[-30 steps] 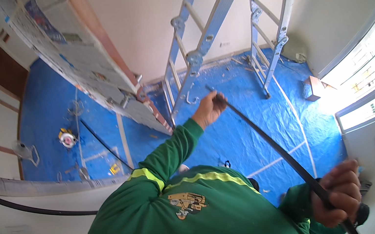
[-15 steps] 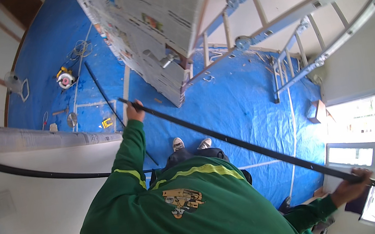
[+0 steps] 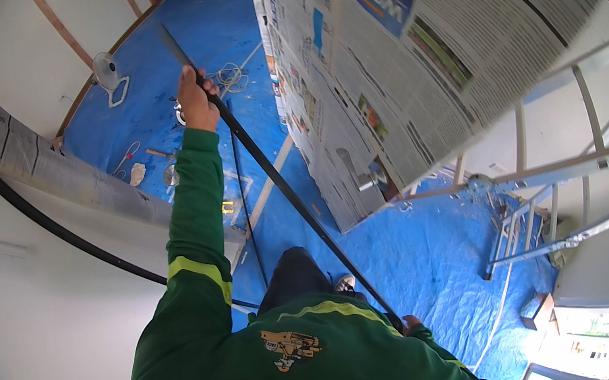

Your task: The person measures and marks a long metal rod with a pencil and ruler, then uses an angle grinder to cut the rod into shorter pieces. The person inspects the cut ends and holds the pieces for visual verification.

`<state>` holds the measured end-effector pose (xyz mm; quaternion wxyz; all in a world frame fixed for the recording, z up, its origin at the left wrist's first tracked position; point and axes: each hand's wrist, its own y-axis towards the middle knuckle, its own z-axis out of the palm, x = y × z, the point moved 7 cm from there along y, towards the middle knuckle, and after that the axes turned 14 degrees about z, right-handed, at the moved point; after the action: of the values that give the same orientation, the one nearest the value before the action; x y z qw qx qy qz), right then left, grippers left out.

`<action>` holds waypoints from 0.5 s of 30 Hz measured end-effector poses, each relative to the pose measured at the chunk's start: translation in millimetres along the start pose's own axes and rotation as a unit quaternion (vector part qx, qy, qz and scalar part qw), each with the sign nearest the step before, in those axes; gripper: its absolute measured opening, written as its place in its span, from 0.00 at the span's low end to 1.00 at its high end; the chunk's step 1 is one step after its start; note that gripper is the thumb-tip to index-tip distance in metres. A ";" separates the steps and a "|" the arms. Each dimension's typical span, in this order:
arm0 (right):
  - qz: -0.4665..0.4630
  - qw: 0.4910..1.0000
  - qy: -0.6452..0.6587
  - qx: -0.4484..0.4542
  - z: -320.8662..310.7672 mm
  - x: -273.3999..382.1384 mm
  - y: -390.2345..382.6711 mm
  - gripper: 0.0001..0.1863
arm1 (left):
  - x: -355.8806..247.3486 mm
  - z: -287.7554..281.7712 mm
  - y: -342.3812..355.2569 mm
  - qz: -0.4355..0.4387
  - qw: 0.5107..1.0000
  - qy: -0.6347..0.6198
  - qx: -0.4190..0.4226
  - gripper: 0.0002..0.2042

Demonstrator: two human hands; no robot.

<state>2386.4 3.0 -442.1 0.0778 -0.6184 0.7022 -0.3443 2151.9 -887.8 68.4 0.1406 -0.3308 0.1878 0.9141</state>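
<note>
My left hand (image 3: pixel 197 102), stretched out ahead, is closed around a long, thin black strip (image 3: pixel 269 168) near its far end. The strip slants from there back toward my waist. My right hand (image 3: pixel 412 322), beside my body on the right, is closed at the strip's near end; my sleeve and torso hide part of it. Along the white wall on my left runs a second black strip (image 3: pixel 44 221), its near part hidden behind my left arm. A third dark strip (image 3: pixel 240 168) lies on the blue floor sheet (image 3: pixel 428 254), left of the held one.
A newspaper-covered door (image 3: pixel 401 93) with a metal handle (image 3: pixel 373 178) stands close on the right. Beyond it is a metal ladder (image 3: pixel 598 161). A fan (image 3: pixel 106 70), a coiled cable (image 3: pixel 231 79) and a hammer (image 3: pixel 157 152) are at the far left. A box (image 3: pixel 538 310) sits at right.
The held strip has swung from crossing rightward to pointing mostly forward. My left hand has gone farther ahead, and my right hand has come in close to my body. My view has turned left.
</note>
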 end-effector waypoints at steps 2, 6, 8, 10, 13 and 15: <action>-0.052 0.947 -0.268 0.166 18.0 63.0 50.5 0.23 | -25.8 17.7 40.7 0.041 0.998 0.035 0.013 0.08; 0.044 0.969 0.007 0.244 -1.5 157.0 74.2 0.25 | -46.2 34.3 131.1 0.114 0.990 0.075 0.025 0.10; 0.019 0.963 -0.103 0.247 -12.4 201.7 91.5 0.26 | -44.6 34.2 185.3 0.138 0.986 0.085 0.025 0.10; 0.058 0.948 -0.192 0.249 -20.9 237.1 107.5 0.26 | -40.3 32.6 245.5 0.159 0.983 0.089 0.018 0.10; 0.022 0.953 -0.186 0.240 -27.4 305.8 126.6 0.26 | -32.5 32.0 325.0 0.182 0.979 0.081 0.047 0.10; 0.016 0.956 -0.174 0.238 -30.2 351.9 140.0 0.26 | -37.1 40.2 379.9 0.198 0.973 0.099 0.061 0.11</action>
<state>2177.6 -310.0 -389.3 0.3488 -0.6213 0.5853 -0.3871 2012.3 -1213.3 216.4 -0.0424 -0.3665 0.3182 0.8733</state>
